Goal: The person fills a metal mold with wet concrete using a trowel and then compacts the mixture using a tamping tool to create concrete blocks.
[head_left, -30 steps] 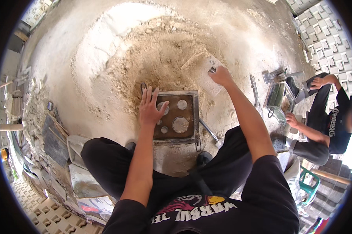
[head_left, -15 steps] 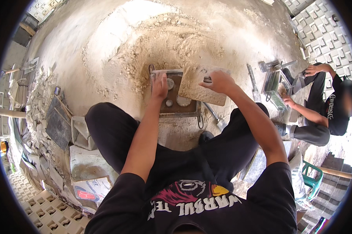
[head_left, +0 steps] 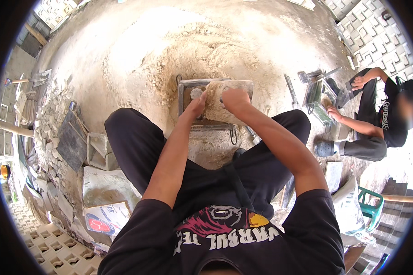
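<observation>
Leftward and lower over the square, metal-rimmed frame (head_left: 181,101) goes the dusty handled board (head_left: 217,111), compared with half a second ago, and the left hand (head_left: 196,107) has come in toward its left edge. Right-hand (head_left: 236,101) fingers are curled round the board's dark handle, grasping it from above. Left-hand fingers look extended and grip nothing that shows; whether they touch the board cannot be told. Directly beneath the right fingers, the board is a thin, pale rectangle with a grainy coat of tan powder, hiding most of the frame's right side. Just beyond the left fingertips, one round, pale disc (head_left: 196,93) shows against the frame's dark brown bed. Nearer the wearer than both sets of fingers, a wire loop (head_left: 234,136) hangs at the frame's near right corner. Crumbly loose powder (head_left: 169,68) spreads on the ground past the fingertips.
</observation>
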Demonstrator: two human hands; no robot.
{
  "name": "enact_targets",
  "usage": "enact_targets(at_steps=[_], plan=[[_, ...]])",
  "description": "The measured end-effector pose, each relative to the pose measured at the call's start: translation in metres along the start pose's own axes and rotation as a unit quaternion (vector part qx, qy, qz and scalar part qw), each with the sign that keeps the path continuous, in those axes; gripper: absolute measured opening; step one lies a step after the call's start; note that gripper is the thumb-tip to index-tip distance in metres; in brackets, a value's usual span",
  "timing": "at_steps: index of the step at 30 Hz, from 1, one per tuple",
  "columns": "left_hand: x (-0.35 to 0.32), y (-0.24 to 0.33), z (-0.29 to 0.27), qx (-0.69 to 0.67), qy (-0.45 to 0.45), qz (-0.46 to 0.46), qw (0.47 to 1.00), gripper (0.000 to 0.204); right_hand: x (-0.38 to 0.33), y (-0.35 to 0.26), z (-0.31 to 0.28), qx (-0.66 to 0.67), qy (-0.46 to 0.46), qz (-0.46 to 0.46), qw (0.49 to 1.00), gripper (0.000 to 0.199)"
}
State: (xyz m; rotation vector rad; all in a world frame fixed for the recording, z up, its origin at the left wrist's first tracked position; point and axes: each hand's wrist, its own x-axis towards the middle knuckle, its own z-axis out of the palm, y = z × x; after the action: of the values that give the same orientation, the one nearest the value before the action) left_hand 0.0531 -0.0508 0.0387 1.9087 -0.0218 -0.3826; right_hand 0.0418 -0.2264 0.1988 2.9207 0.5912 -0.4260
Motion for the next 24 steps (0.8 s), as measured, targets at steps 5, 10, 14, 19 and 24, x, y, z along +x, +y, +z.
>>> enact_targets(at_steps=[5, 10, 14, 19, 24], plan=[[0.01, -0.022, -0.009, -0.047, 0.028, -0.053, 0.997, 0.075, -0.002, 0.005, 0.0, 0.051, -0.023, 0.015, 0.998, 0.032], [-0.007, 0.011, -0.012, -0.151, -0.042, -0.131, 0.979, 0.071, -0.025, 0.042, 0.003, 0.079, -0.057, 0.044, 0.994, 0.048], [-0.025, 0.025, -0.032, -0.105, -0.037, -0.165, 0.98, 0.058, -0.035, 0.043, 0.002, 0.067, -0.078, 0.021, 0.995, 0.049], [-0.031, 0.015, -0.059, 0.036, -0.067, -0.232, 0.97, 0.046, -0.044, 0.017, -0.018, 0.113, -0.15, -0.048, 0.981, 0.051], [-0.054, 0.033, -0.058, 0.198, -0.135, -0.277, 0.931, 0.031, -0.01, -0.013, -0.021, 0.162, -0.339, -0.02, 0.927, 0.042]])
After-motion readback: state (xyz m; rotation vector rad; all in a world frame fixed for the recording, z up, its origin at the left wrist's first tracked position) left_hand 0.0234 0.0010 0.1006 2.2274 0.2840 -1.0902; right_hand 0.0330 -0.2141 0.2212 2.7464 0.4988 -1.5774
